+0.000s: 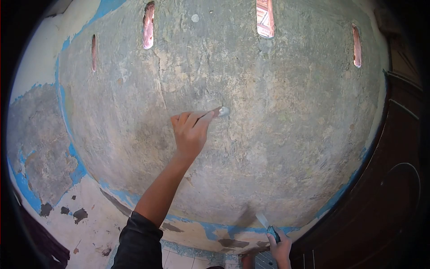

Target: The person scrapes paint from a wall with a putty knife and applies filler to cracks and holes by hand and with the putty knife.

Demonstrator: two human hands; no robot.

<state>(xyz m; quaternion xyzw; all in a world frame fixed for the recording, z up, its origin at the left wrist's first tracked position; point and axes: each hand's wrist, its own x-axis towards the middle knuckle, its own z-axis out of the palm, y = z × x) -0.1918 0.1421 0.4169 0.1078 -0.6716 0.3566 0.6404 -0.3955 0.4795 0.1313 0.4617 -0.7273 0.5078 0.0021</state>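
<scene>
My left hand (190,134) reaches up to the rough grey wall (277,134), with its fingers drawn together in a pinch. A small white patch that looks like putty (225,111) shows on the wall right at the fingertips; what they hold, if anything, I cannot make out. Low on the right, my right hand (281,250) is wrapped round the dark and teal handle of a putty knife (263,220). Its pale blade points up and to the left, overlapping the lower wall in this view.
Narrow upright slots, one of them a bright opening (265,18), pierce the upper wall. Blue paint (78,168) edges the grey area at left and below. A dark brown panelled surface (394,148) stands at right, and floor tiles (179,260) show at the bottom.
</scene>
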